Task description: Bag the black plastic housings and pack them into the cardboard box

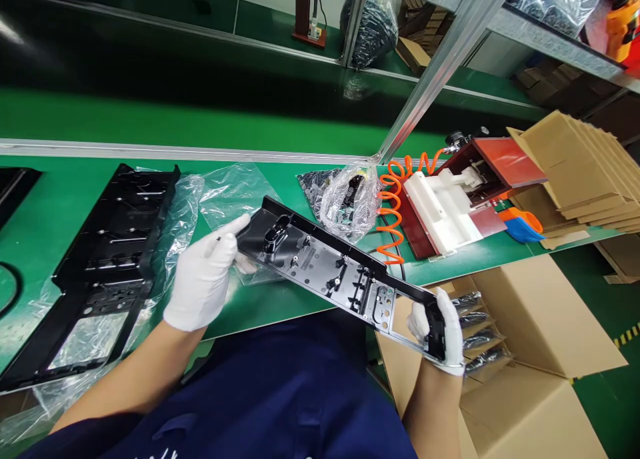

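Observation:
A long black plastic panel with clips and ribs is held in the air in front of my body, tilted down to the right. My left hand, in a white glove, pinches its left end. At the opposite end my right hand, also gloved, wraps round the narrow edge. Another black panel lies on clear plastic film on the green table at the left. Beyond the held panel, a clear plastic bag contains small parts.
A red fixture with a white block and a coiled orange hose stands at the right. Near it are stacked cardboard sheets. An open carton holds wrapped black parts below the table's edge. A metal post rises behind.

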Demonstrator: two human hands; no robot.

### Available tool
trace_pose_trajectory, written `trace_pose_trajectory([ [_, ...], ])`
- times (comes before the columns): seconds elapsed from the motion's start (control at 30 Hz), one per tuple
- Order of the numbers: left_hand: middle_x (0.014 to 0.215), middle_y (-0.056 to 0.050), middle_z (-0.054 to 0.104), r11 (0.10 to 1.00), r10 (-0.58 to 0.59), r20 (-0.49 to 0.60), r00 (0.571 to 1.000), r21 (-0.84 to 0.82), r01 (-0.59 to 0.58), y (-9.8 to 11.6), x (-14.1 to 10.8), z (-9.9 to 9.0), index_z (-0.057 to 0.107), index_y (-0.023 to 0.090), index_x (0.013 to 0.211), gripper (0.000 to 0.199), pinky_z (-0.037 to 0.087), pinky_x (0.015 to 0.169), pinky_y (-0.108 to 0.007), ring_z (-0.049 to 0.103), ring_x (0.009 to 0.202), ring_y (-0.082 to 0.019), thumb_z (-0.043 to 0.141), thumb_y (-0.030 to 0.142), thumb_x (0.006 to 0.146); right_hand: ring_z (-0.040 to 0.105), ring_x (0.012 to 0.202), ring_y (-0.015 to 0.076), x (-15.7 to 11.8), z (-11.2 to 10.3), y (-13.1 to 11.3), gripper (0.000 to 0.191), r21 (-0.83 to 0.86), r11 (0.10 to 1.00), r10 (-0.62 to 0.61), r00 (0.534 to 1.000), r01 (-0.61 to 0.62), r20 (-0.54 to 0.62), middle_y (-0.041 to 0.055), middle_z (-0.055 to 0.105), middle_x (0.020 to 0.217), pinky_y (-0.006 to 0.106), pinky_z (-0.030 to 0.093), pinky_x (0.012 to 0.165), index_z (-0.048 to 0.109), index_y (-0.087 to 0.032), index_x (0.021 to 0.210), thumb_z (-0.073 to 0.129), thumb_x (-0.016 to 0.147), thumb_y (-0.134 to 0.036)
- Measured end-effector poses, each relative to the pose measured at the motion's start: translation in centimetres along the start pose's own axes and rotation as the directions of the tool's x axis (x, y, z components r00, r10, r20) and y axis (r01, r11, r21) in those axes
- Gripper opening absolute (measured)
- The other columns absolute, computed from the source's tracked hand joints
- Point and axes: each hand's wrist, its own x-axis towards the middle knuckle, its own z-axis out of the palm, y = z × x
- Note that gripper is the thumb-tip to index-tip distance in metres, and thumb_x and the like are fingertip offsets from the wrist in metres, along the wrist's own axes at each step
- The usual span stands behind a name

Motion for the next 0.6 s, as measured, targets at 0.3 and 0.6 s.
trace_pose_trajectory([
  [0.3,0.057,-0.005,0.071,1.000,-0.010,0.008,1.000,0.015,0.010,-0.1,0.1,-0.3,0.083,0.017,0.101,0.050,0.048,0.043,-0.022,0.061,0.040,-0.014,0.080,0.061,0.075,0.026,0.028,0.0100,0.1,-0.3,0.4,0.051,-0.001,0.999,0.035,0.999,-0.035,0.004,-0.0035,0.037,0.036,0.030,0.018,0.033,0.060,-0.025,0.059,0.057,0.093,-0.063],
  [0.6,0.047,-0.004,0.066,0.995,-0.098,0.033,0.995,-0.034,0.099,0.8,-0.2,-0.2,0.078,0.020,0.069,0.046,0.050,0.035,-0.020,0.059,0.035,-0.014,0.087,0.064,0.063,0.042,0.040,0.0205,0.8,-4.1,2.6,0.050,-0.328,0.943,-0.078,0.996,0.061,-0.040,0.0014,0.039,0.040,0.040,0.042,0.039,0.054,-0.031,0.054,0.053,0.094,-0.062],
])
